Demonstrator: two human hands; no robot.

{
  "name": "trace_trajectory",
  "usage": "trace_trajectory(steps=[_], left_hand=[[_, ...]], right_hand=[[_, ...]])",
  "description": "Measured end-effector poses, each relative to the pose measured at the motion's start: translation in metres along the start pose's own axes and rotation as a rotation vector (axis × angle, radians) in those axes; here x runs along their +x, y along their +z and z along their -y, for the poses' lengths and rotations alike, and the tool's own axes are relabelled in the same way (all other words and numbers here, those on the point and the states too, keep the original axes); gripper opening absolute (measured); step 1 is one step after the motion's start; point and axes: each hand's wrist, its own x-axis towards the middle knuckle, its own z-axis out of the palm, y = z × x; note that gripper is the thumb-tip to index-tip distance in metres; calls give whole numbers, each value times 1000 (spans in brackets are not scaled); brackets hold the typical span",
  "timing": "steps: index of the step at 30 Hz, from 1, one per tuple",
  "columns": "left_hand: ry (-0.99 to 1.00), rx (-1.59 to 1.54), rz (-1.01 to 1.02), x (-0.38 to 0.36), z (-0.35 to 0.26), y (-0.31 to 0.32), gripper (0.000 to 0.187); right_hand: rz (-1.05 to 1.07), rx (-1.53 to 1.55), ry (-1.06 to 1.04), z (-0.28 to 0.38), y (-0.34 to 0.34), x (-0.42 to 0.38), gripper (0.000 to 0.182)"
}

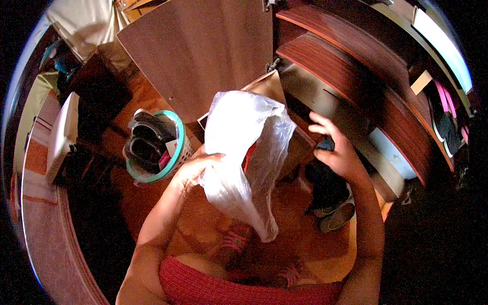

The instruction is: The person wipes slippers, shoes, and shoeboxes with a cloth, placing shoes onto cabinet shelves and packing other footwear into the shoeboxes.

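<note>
A translucent white plastic bag (229, 137) hangs in the middle of the head view, its mouth partly open toward the right. Something red shows inside or behind it. My left hand (195, 168) grips the bag's left side, thumb on the plastic. To the right of the bag and apart from it, my right hand (335, 150) is raised with its fingers spread. A dark item (325, 180) lies just below my right hand; whether they touch is unclear. Under it, a grey shoe (337, 217) is on the floor.
A teal-rimmed basket (181, 134) holding shoes stands at the left. Behind the bag is an open brown cabinet door (203, 51). Reddish-brown shelves (351, 76) curve along the right, with more footwear (447, 122) at the far right. A white box (63, 137) is at the far left.
</note>
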Motion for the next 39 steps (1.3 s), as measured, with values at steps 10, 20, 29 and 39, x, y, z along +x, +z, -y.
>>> trace_trajectory(steps=[10,20,29,39], left_hand=[[68,40,-130,-1,-2,3,57],[366,-78,-348,6,-27,0,66],[417,-113,-333,21,-13,41,76],[438,-246,-363,27,-16,67,70]], right_hand=[[-480,-257,-86,-18,8,12,18],[141,33,199,-22,-23,-25,88],[-188,488,160,-83,61,-14,25],[373,468,398,-31,39,-26,79]])
